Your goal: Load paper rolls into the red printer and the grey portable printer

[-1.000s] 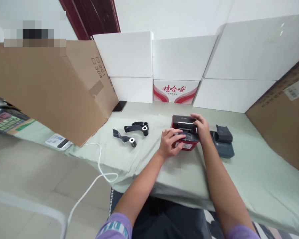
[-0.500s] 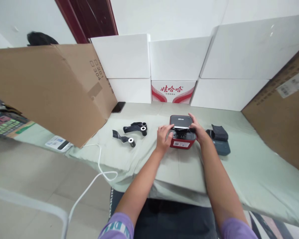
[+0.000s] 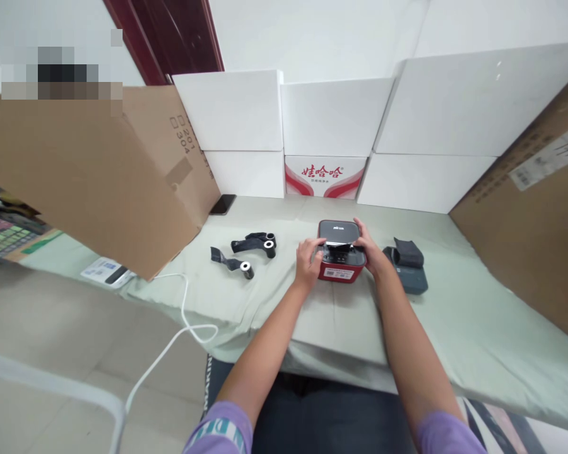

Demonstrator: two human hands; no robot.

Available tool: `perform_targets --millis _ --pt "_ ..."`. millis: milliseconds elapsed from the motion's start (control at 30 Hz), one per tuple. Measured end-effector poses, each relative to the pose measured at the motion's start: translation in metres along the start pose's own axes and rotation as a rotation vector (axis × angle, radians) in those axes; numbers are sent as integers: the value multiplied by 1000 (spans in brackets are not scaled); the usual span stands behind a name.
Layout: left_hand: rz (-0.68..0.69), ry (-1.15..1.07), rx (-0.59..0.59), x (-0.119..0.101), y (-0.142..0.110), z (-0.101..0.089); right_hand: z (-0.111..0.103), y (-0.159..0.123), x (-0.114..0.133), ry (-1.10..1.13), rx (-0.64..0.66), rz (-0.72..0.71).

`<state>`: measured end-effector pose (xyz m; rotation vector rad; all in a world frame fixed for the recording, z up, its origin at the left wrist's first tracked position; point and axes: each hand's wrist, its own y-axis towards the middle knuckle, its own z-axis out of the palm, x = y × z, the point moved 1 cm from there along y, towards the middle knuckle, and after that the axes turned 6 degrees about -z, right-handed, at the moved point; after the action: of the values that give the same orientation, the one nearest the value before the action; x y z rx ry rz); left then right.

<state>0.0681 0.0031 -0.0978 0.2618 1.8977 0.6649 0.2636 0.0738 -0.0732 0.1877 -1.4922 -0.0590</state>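
A small red box-shaped machine with a black lid, which looks like a label printer (image 3: 343, 272), stands upright on the cloth-covered table. A strip of black film shows at the gap in front of the lid. My left hand (image 3: 308, 260) grips its left side, fingertips at the lid's front corner. From the right, my right hand (image 3: 368, 247) holds the lid edge and side, its fingers reaching toward the back. Part of the right fingers is hidden. To the left lie black film rolls on pale cores (image 3: 247, 270). A dark grey case with a black strap (image 3: 409, 271) lies right of the machine.
White boxes (image 3: 336, 116) line the back, with a red-printed carton (image 3: 324, 176) below. Cardboard sheets stand left (image 3: 99, 170) and right (image 3: 534, 233). A phone (image 3: 223, 204) lies by the left one. A white cable (image 3: 185, 309) hangs over the table's front edge.
The view has shifted slightly, so everything sits a little further left. Both hands stay on the machine, with barely any movement at the lid.
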Motion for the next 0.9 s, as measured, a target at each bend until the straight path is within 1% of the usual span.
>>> perform_targets --millis 133,267,333,400,500,567,667,700,767,900 --pt "4 -46 -6 2 -2 2 1 -1 -5 57 -63 1" --pt "-47 -161 7 8 -2 6 -1 4 -11 -2 -92 -4" --pt "-112 -253 54 13 -1 9 -2 7 -13 -35 -87 -16" --pt "-175 -346 137 17 -2 11 -3 8 -13 -49 -79 -25" --pt "-214 -425 260 19 -3 12 -4 5 -9 -84 -68 -20" --pt "-233 -437 311 18 -4 12 -6 2 -3 -189 -78 1" --pt "-289 -427 349 16 -6 11 -10 -3 4 -408 -120 19" --pt "-303 -416 357 15 -7 10 -10 -4 5 -448 -128 18" --pt "-319 -381 355 15 -9 9 -8 -6 5 -444 -123 18" --pt "-316 -324 281 17 -8 3 3 -7 5 -358 -102 15"
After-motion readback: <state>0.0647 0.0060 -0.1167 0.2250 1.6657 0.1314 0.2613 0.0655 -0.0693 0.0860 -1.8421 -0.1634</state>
